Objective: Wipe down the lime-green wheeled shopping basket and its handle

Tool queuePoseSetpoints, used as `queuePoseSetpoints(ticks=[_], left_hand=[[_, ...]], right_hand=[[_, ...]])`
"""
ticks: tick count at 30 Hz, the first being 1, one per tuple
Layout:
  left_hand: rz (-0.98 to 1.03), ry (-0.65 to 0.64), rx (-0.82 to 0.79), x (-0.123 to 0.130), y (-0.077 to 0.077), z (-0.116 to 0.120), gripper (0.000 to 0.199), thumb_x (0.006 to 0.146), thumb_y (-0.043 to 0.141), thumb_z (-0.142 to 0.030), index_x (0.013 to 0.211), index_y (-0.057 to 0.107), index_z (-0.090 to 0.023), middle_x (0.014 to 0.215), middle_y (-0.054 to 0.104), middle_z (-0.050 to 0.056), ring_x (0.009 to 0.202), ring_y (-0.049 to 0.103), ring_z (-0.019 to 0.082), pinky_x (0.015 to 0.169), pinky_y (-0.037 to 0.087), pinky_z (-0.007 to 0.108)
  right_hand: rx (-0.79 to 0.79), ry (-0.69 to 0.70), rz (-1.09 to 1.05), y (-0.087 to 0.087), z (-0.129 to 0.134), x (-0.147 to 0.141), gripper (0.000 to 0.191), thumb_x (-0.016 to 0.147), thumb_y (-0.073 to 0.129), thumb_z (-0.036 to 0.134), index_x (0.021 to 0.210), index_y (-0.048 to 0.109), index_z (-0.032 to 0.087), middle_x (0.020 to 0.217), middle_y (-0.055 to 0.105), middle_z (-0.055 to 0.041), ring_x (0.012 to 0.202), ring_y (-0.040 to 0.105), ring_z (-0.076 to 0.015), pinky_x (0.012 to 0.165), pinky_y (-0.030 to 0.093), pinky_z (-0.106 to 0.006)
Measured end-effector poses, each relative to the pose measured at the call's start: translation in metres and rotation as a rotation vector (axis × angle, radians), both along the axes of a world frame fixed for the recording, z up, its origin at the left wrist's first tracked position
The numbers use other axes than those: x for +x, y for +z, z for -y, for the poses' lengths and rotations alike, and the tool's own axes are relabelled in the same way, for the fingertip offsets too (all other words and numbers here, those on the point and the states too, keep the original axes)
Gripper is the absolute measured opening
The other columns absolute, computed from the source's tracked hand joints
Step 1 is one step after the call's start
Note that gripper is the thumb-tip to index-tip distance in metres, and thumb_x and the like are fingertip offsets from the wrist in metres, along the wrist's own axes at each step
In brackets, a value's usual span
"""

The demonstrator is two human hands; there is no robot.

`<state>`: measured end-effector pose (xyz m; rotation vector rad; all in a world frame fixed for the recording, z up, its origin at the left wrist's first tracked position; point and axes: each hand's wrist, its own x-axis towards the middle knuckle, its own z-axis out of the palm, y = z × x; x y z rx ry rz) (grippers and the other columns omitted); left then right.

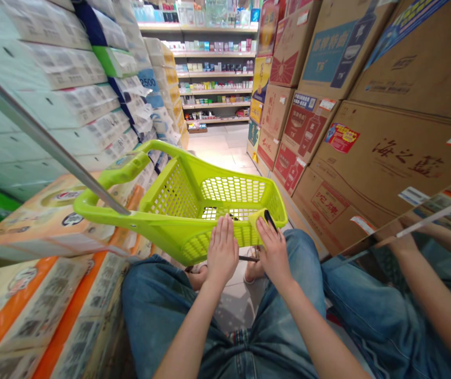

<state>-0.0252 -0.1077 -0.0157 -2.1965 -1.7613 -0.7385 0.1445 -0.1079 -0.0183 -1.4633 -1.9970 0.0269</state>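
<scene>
A lime-green plastic shopping basket (170, 226) with perforated walls and a long handle lies in front of my knees. My left hand (223, 247) rests flat on its near side, fingers straight and side by side, holding nothing. At the basket's near right corner my right hand (273, 250) is closed on a yellow cloth or sponge (257, 217), which touches the rim. A black strip sticks up beside those fingers. The basket's bottom shows through its open top, with small dark patches visible there.
Stacked tissue packs (71, 95) rise on the left, with orange-and-white packs (51, 305) near my left leg. Cardboard cartons (399, 158) line the right. Shelves (217, 76) of small goods stand at the aisle's far end. A mirror-like panel (426, 273) reflects arms and jeans.
</scene>
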Motion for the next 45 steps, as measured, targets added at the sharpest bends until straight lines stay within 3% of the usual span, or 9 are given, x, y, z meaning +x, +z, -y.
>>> queuePoseSetpoints(ticks=[7,12,17,20,25,31,34,39,45], left_hand=[[0.007,-0.002,0.002,-0.001,-0.003,-0.001,0.071,0.097,0.036,-0.018,0.159,0.002,-0.012,0.163,0.027,0.014,0.153,0.019,0.025,0.122,0.028,0.046],[0.019,-0.001,0.016,-0.001,-0.005,-0.002,0.071,0.097,0.035,-0.018,0.159,0.001,-0.012,0.163,0.028,0.015,0.152,0.021,0.025,0.122,0.028,0.046],[-0.005,-0.006,0.007,-0.004,-0.006,-0.002,0.070,0.096,0.035,-0.017,0.159,0.006,-0.013,0.162,0.029,0.014,0.152,0.021,0.026,0.121,0.030,0.047],[-0.017,-0.003,-0.001,-0.005,-0.006,-0.002,0.069,0.096,0.035,-0.017,0.159,0.009,-0.013,0.162,0.031,0.013,0.152,0.022,0.026,0.120,0.032,0.046],[-0.003,0.005,-0.005,-0.001,-0.003,0.000,0.068,0.097,0.035,-0.018,0.159,0.008,-0.011,0.162,0.030,0.014,0.152,0.020,0.025,0.121,0.029,0.045],[0.023,-0.004,-0.001,0.000,-0.001,0.000,0.070,0.097,0.035,-0.018,0.159,0.003,-0.013,0.162,0.029,0.014,0.152,0.022,0.026,0.121,0.030,0.047],[0.028,-0.008,0.006,0.000,-0.002,-0.001,0.070,0.097,0.035,-0.018,0.159,0.001,-0.013,0.163,0.028,0.014,0.152,0.021,0.026,0.121,0.028,0.047],[0.017,-0.006,0.009,-0.002,-0.005,-0.002,0.071,0.097,0.036,-0.017,0.159,0.001,-0.012,0.163,0.028,0.014,0.153,0.020,0.026,0.121,0.028,0.046],[-0.007,-0.004,0.017,-0.003,-0.006,-0.002,0.072,0.097,0.037,-0.017,0.159,0.001,-0.013,0.162,0.029,0.014,0.152,0.021,0.025,0.120,0.031,0.046]], right_hand=[[0.007,-0.149,-0.244,-0.014,-0.013,0.058,0.083,0.071,0.037,-0.001,0.150,0.042,0.024,0.148,0.054,-0.0063,0.140,0.045,-0.0181,0.116,0.037,-0.040],[-0.023,-0.224,-0.139,0.001,-0.014,0.007,0.084,0.071,0.040,0.000,0.152,0.040,0.021,0.151,0.050,-0.0089,0.143,0.040,-0.0240,0.116,0.031,-0.047],[-0.015,-0.015,-0.040,0.017,-0.006,-0.062,0.078,0.076,0.043,0.001,0.151,0.040,0.020,0.153,0.047,-0.0080,0.145,0.036,-0.0227,0.118,0.023,-0.044],[-0.006,0.039,-0.027,0.019,-0.004,-0.072,0.069,0.083,0.042,0.004,0.150,0.042,0.020,0.153,0.047,-0.0078,0.145,0.037,-0.0216,0.117,0.022,-0.043],[-0.005,0.119,0.010,0.013,-0.006,-0.027,0.078,0.076,0.041,-0.001,0.151,0.040,0.023,0.153,0.048,-0.0034,0.146,0.035,-0.0180,0.117,0.028,-0.041],[0.022,-0.054,-0.130,-0.008,-0.013,0.052,0.079,0.073,0.040,-0.001,0.148,0.045,0.024,0.151,0.051,-0.0046,0.142,0.043,-0.0192,0.116,0.035,-0.043],[0.006,-0.114,-0.212,-0.013,-0.015,0.068,0.076,0.072,0.038,-0.001,0.145,0.050,0.020,0.149,0.053,-0.0071,0.140,0.046,-0.0184,0.114,0.038,-0.040],[-0.080,-0.267,-0.100,0.007,-0.008,0.024,0.074,0.073,0.040,0.000,0.145,0.049,0.018,0.150,0.051,-0.0080,0.141,0.044,-0.0237,0.110,0.035,-0.046],[-0.062,-0.026,0.017,0.028,-0.004,-0.060,0.068,0.080,0.044,0.003,0.145,0.048,0.020,0.152,0.049,-0.0065,0.141,0.042,-0.0212,0.111,0.025,-0.043]])
